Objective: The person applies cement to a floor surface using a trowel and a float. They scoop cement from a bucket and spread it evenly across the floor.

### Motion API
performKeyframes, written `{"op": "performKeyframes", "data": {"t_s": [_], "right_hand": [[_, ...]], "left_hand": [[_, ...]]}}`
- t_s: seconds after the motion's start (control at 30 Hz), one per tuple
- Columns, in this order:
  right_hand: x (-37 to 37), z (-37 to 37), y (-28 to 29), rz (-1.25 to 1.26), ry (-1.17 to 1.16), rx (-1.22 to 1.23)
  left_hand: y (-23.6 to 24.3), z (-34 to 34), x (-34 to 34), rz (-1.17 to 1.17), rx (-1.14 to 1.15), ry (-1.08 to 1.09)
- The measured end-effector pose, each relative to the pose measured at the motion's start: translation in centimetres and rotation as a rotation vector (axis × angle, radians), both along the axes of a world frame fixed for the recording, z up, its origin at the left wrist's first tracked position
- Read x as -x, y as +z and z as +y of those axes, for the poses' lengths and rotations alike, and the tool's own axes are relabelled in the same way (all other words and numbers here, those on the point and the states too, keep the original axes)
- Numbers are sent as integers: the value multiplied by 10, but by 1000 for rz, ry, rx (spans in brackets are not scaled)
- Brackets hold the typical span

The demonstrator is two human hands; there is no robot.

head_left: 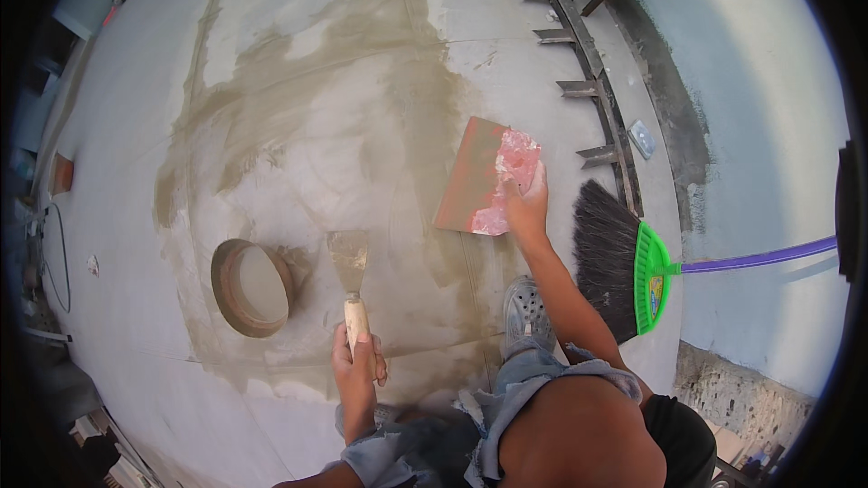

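Note:
My left hand [357, 363] is closed round the wooden handle of a putty knife [349, 258], whose wide blade points away from me and carries some paste. In my right hand [527, 203] is a flat red plastering float [479, 173], smeared with grey-brown paste and pinkish-white residue; its far side and handle are hidden. Left of the putty knife stands a round, open container [225, 294], like a cut-down tub, with paste on its wall. Wet grey-brown paste [420, 117] is spread in wide streaks over the pale floor [136, 172].
Right of my arm lies a broom [646, 280] with dark bristles, a green head and a purple handle. A curved metal strip with short prongs [592, 63] runs along the right. Near it sits a small pale blue packet [641, 139]. A cable [61, 258] lies far left.

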State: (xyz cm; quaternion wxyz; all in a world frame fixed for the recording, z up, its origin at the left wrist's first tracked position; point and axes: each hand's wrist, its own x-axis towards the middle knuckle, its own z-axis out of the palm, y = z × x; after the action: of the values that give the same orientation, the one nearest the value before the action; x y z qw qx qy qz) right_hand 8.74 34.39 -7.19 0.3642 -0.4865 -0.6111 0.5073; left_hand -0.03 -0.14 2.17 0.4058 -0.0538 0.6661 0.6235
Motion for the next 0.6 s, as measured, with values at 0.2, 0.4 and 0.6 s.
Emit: {"op": "performKeyframes", "data": {"t_s": [0.2, 0.4, 0.6], "right_hand": [[31, -18, 12, 11, 193, 30], [99, -37, 29, -45, 374, 103], [91, -24, 34, -229, 387, 109]], "left_hand": [[-2, 0, -1, 27, 16, 8], [-7, 10, 3, 35, 1, -6], [-1, 4, 5, 44, 4, -7]]}}
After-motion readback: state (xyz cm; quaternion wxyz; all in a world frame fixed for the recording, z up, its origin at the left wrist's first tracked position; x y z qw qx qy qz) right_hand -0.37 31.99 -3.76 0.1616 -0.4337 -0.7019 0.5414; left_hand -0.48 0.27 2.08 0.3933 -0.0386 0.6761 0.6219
